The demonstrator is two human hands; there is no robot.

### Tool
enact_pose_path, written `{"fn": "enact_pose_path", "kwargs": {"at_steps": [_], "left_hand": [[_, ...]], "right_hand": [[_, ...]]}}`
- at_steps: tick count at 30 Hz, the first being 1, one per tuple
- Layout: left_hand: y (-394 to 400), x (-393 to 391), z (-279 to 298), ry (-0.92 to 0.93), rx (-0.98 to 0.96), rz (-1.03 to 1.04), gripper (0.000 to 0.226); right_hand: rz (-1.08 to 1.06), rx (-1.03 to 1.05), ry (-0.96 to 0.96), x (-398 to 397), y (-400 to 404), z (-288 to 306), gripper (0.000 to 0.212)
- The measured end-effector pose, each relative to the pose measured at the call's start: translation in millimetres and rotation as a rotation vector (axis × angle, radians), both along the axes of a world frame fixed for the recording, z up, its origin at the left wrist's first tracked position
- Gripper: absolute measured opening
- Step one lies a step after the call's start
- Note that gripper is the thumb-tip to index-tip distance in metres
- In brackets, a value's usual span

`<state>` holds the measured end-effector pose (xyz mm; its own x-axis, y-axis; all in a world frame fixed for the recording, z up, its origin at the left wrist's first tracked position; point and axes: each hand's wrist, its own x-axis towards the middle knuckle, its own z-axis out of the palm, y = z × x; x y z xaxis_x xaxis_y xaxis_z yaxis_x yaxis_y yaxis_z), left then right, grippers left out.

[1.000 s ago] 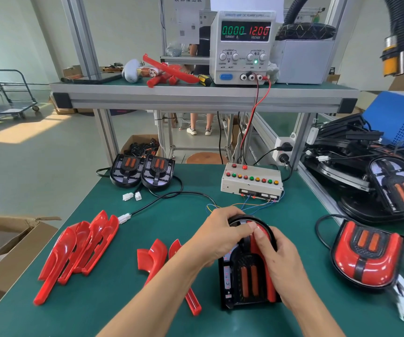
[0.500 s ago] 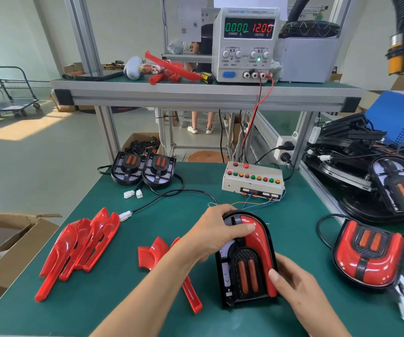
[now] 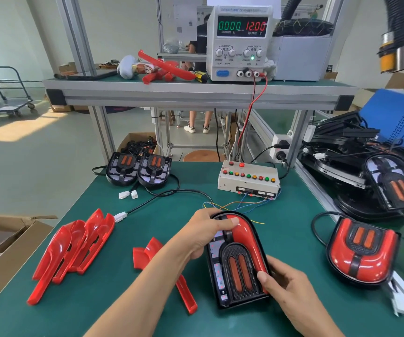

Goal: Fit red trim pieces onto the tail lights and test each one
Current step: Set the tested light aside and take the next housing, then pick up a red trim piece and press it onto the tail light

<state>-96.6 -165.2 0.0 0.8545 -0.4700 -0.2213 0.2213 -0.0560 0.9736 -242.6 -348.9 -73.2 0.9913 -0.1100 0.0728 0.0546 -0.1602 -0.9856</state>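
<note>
Left hand [image 3: 208, 235]: is gripping the tail light [image 3: 238, 261] top.
Right hand [image 3: 286, 285]: thumb is pressing the red trim piece [image 3: 248, 239].
Handling: probably light, stiff plastic; I would be holding the edges.

Just one view here, a wide-angle head cam that's looking forward and down over the green bench [image 3: 128, 319] from the near edge. It's sitting close above the forearms, so they're coming in from the bottom, while straight ahead it's facing the power supply [image 3: 240, 42] up on the shelf [image 3: 196, 93]. Edges are bending from the lens.
</note>
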Motion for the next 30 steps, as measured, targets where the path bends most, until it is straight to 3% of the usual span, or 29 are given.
{"fn": "enact_pose_path", "kwargs": {"at_steps": [3, 7, 10, 13, 17, 21, 24, 30], "left_hand": [[-0.3, -1.6, -6.8, 0.069, -0.035, 0.037, 0.025], [-0.9, -3.8, -5.1, -0.018, -0.021, 0.016, 0.015], [-2.7, -7.7, -4.2, -0.052, 0.035, 0.017, 0.025], [-1.3, -10.5, -2.3, -0.098, 0.165, -0.015, 0.044], [30.3, 3.5, 8.4, -0.355, 0.313, 0.212, 0.018], [95.4, 20.2, 18.1, -0.515, 0.581, 0.443, 0.016], [146.4, 26.5, 16.0, -0.505, 0.816, 0.587, 0.013], [214.4, 12.3, 1.0, -0.444, 1.096, 0.755, 0.009]], "right_hand": [[0.019, -0.028, 0.010, -0.6, -4.1, -1.8, 0.047], [-0.034, -0.016, -0.003, -2.6, -4.5, -6.0, 0.049], [-0.113, -0.027, -0.015, -4.9, -2.0, -5.8, 0.045], [-0.231, -0.022, -0.023, -6.2, -0.6, -7.3, 0.040], [-0.355, -0.008, 0.000, -2.8, -0.4, -5.7, 0.038], [-0.469, 0.006, 0.003, -0.7, 2.5, -4.7, 0.035], [-0.474, -0.051, 0.023, -3.0, 8.4, 2.5, 0.034], [-0.454, -0.215, -0.012, -3.1, 11.4, 4.2, 0.026]]}}
